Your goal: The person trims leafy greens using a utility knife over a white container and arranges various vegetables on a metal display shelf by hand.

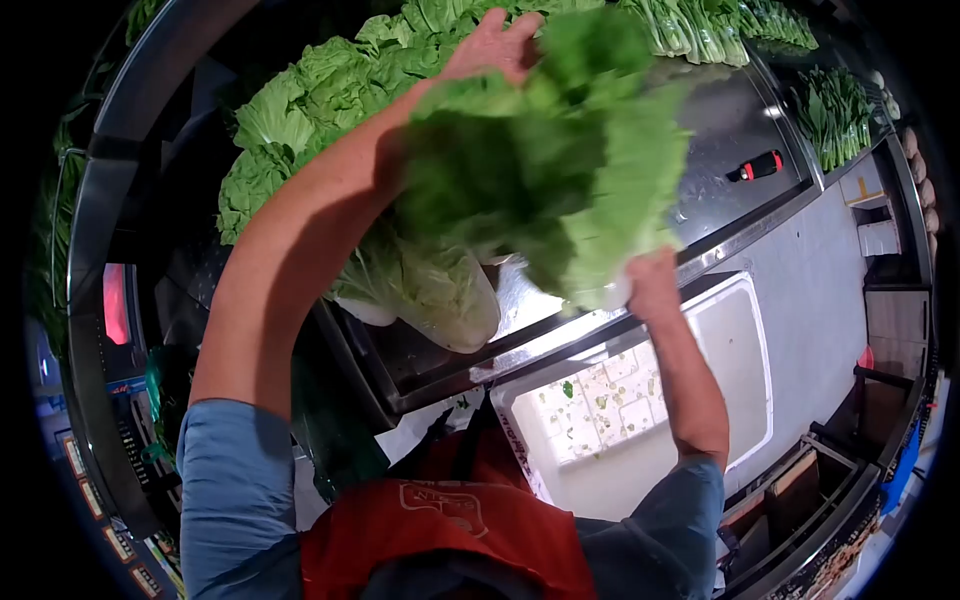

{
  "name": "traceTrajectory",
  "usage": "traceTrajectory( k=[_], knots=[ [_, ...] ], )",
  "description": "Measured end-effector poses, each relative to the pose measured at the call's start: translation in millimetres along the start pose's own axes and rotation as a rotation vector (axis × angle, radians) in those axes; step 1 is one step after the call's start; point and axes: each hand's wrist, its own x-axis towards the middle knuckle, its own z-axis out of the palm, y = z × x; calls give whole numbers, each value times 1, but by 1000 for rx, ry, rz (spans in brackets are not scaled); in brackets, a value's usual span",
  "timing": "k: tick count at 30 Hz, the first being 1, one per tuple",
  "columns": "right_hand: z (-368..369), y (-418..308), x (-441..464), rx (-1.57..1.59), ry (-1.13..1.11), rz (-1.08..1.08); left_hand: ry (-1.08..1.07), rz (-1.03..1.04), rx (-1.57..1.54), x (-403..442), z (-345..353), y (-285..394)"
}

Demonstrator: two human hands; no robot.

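Observation:
My right hand [655,285] is closed around the pale base of a large leafy Chinese cabbage [620,190], which hangs over the metal counter. Its broad green leaves are smeared by motion and fan out toward my left hand [492,50]. That hand is raised at the far side of the leaves, with fingers stretched apart; part of it is hidden, and whether it touches the leaves is unclear. Under my left forearm lies a pale Chinese cabbage [450,305] with a thick white base, seemingly in clear wrapping. More leafy heads [290,110] are piled behind the arm.
A red-and-black handled tool [760,166] rests on the metal counter [715,130] at right. Bundled greens [690,30] line the back, with more bundles [835,115] at far right. Below the counter edge stands a white foam box [755,380] with leaf scraps inside.

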Motion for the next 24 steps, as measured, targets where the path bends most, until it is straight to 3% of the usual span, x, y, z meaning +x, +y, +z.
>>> traceTrajectory(
  k=[1,2,4,6,7,10,11,14,15,16,17,18,20,22,23,24],
  knots=[
    [18,-1,-6,-48,-30,52,43,-2,-25,1,-5,0],
    [36,-19,-8,99,-4,207,67,-12,-31,1,-16,11],
    [60,-23,-10,141,-46,93,116,-34,-44,-1,-40,31],
    [66,-25,-11,162,-60,43,165,83,-3,0,-48,28],
    [65,-27,-12,163,-53,51,80,-21,-168,0,-56,34],
    [65,-24,-7,60,-38,-49,-64,-73,-244,8,-67,27],
    [70,-18,-7,16,-35,-94,-61,-5,-234,8,-67,24],
    [80,-9,-13,-157,12,98,-223,25,-233,13,-87,13],
    [80,-10,-13,-82,-6,54,-298,61,-239,16,-89,11],
    [80,-11,-17,-2,-33,33,-277,-15,-286,16,-90,19],
    [78,-15,-19,21,-71,191,-279,-100,-356,6,-81,33],
    [78,-22,-22,-64,-106,-13,-245,-164,-392,12,-86,34],
    [69,-27,-25,-233,-153,-3,-228,-108,-291,2,-82,42],
    [27,-88,4,-977,-662,135,-199,-79,-206,4,-90,37],
    [20,-79,1,-928,-609,64,-207,-82,-200,1,-92,46],
    [-22,-91,27,-838,-728,226,-196,-88,-190,4,-92,43]
  ],
)
